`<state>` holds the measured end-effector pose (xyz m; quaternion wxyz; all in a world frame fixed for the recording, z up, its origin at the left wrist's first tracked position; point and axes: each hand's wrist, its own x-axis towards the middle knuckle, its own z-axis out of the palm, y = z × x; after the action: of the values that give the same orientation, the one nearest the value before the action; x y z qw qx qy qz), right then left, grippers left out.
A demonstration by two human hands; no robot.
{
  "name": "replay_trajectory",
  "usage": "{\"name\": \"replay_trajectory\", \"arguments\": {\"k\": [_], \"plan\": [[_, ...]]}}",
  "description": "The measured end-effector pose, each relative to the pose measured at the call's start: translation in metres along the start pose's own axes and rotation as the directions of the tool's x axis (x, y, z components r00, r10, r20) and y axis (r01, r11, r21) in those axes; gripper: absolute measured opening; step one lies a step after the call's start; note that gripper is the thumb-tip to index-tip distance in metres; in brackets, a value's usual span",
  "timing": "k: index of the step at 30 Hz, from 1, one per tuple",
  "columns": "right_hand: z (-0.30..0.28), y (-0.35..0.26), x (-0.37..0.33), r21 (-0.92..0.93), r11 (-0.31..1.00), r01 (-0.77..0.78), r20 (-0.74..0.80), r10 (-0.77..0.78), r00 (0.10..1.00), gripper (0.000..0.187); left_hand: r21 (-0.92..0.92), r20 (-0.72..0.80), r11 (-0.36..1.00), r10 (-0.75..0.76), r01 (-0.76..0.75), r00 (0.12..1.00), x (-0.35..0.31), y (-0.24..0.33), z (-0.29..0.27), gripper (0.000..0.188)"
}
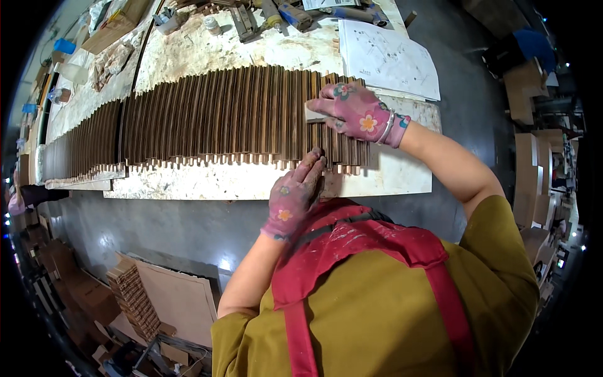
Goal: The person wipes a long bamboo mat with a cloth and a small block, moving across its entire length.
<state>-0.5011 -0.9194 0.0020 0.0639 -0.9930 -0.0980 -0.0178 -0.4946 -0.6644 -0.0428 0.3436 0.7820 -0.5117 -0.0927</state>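
Observation:
A long row of dark brown wooden strips (207, 116) lies side by side on the table, with pale pegs sticking out of their near ends. My right hand (361, 113), in a pink flowered glove, grips a small pale flat block (316, 114) and presses it on top of the strips near the row's right end. Its fingers hide part of the block. My left hand (294, 196), gloved the same way, has its fingers stretched forward, and the fingertips touch the near ends of the strips just below the block.
Printed drawing sheets (389, 60) lie at the table's far right. Power tools (295, 16), a small jar (212, 25) and a cup of small items (167, 22) stand along the back. Cardboard sheets (176, 295) lean behind at lower left. A person in blue (534, 50) is at upper right.

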Motion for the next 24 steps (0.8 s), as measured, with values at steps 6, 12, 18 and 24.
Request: {"name": "replay_trajectory", "arguments": {"k": [6, 12, 18, 24], "plan": [[-0.005, 0.049, 0.033, -0.077, 0.982, -0.171, -0.117, 0.161, 0.980, 0.037, 0.056, -0.013, 0.998, 0.024, -0.023, 1.000, 0.003, -0.001, -0.001, 0.048], [-0.007, 0.006, 0.022, 0.228, 0.912, -0.342, 0.303, 0.267, 0.915, 0.037, 0.030, -0.005, 0.999, -0.010, 0.011, 1.000, 0.002, -0.004, 0.002, 0.043], [-0.026, 0.022, 0.027, 0.033, 0.981, -0.192, 0.094, 0.188, 0.978, 0.033, 0.043, 0.005, 0.999, -0.007, 0.007, 1.000, 0.003, 0.000, -0.002, 0.041], [-0.013, -0.017, -0.013, 0.084, 0.988, 0.128, 0.122, -0.138, 0.983, 0.037, 0.078, 0.047, 0.996, -0.054, 0.051, 0.997, 0.001, 0.002, -0.004, 0.039]]}}
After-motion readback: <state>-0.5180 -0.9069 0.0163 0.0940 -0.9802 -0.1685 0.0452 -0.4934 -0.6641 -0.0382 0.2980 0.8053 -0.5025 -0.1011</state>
